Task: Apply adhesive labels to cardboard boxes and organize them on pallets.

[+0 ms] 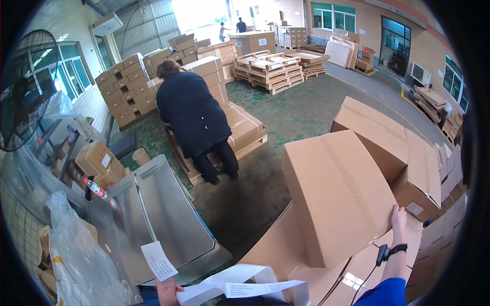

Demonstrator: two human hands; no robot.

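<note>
My left hand, at the lower edge, is closed on a strip of labels. One printed white label sticks up above its fingers. The strip's white backing loops to the right in front of me. My right hand is at the near right edge of a large, taped cardboard box, its fingers curled against the edge. This box sits tilted on other cartons. A black band and a small dark device with a cable are on my right wrist.
A metal-topped table stands at left, with a bottle and clear plastic sheeting beside it. Ahead, a person in dark clothes bends over a carton-loaded pallet. More large cartons are at right; wooden pallets are stacked farther back.
</note>
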